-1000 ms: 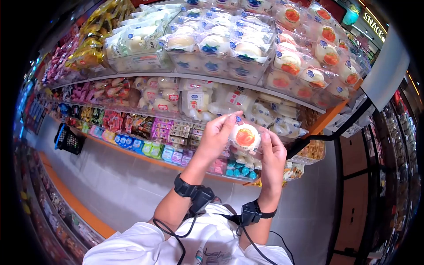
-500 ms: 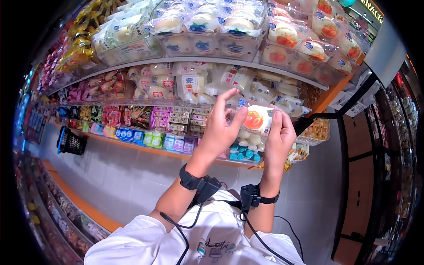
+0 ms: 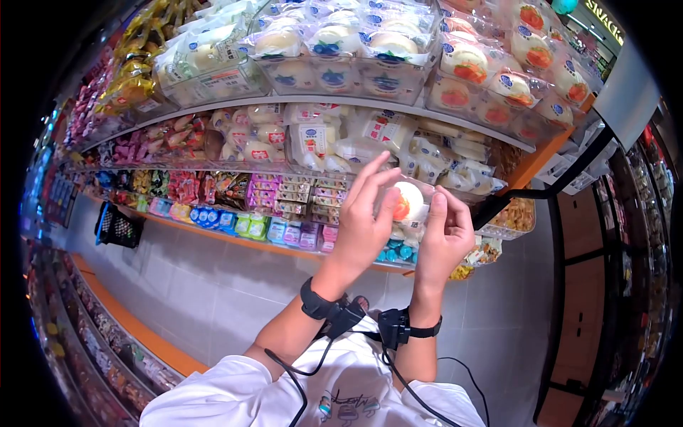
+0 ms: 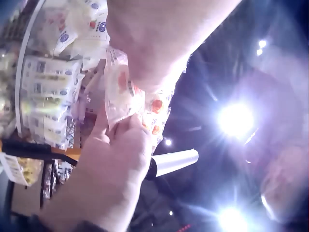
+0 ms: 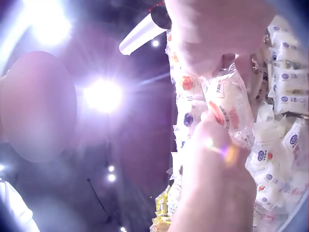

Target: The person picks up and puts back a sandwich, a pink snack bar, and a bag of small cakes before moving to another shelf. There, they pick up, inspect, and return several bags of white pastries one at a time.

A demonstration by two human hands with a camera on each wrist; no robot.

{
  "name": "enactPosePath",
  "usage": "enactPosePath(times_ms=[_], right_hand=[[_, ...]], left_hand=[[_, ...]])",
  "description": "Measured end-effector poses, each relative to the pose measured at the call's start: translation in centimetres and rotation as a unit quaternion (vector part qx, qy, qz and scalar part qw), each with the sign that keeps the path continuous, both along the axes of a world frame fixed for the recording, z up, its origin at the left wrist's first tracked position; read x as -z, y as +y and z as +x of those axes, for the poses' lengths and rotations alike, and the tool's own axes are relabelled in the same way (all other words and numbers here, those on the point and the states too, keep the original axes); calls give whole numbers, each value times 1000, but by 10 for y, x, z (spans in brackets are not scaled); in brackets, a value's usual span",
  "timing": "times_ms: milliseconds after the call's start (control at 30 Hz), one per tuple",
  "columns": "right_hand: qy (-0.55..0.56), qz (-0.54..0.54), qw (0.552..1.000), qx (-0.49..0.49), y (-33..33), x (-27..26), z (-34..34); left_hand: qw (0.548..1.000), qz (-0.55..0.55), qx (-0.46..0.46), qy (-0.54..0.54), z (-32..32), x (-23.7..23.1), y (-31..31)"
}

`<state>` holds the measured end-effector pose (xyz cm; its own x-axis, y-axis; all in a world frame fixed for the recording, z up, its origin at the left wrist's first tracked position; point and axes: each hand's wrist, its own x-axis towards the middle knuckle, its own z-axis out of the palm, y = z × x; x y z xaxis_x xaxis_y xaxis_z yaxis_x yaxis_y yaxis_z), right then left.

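Note:
A clear-wrapped round white bun point(image 3: 410, 203) with an orange-red fruit print is held up in front of the shelves, between both hands. The right hand point(image 3: 445, 238) pinches the packet's right end between thumb and curled fingers. At its left side, the left hand point(image 3: 364, 224) has its fingers stretched upward, while the thumb lies against the packet and covers part of the print. In the right wrist view, the wrapper point(image 5: 231, 108) is seen between the two hands, crinkled at the end near the right hand point(image 5: 217, 38). The left wrist view shows the same wrapper point(image 4: 118, 92) from below.
Similar fruit-print buns point(image 3: 466, 60) fill clear bins on the upper shelf. White bread packets point(image 3: 313, 139) and small colourful packs point(image 3: 256, 226) sit on lower shelves. A black rail point(image 3: 526, 193) and grey post point(image 3: 629, 85) stand right. A black basket point(image 3: 117, 226) is at left.
The left hand has gone from pinching the packet's left edge to straightened fingers with its thumb over the print. The packet has shifted slightly right; the right hand keeps its pinch.

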<state>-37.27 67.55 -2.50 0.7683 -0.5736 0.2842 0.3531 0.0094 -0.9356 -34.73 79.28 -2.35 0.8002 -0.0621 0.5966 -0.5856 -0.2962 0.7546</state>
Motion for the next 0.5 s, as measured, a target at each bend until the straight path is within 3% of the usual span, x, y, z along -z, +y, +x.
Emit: enactPosePath(times_ms=[33, 133, 167, 300, 400, 433, 500], right_hand=[[-37, -11, 999, 6, 7, -1, 1], [-76, -28, 995, -65, 13, -7, -2], [-51, 37, 985, -161, 2, -5, -4], [-77, 223, 914, -329, -14, 1, 0], [-36, 85, 984, -154, 2, 8, 8], [-23, -6, 988, -154, 1, 10, 9], [5, 39, 982, -185, 3, 9, 9]], left_hand=[[999, 40, 22, -15, 1, 3, 0], [996, -4, 82, -18, 2, 15, -5], [976, -99, 172, 94, 2, 25, -3], [938, -222, 235, 124, 2, 20, 1], [840, -407, 309, 181, -1, 9, -2], [830, -430, 306, 179, -2, 4, -3], [813, -459, 315, 169, 3, 10, -4]])
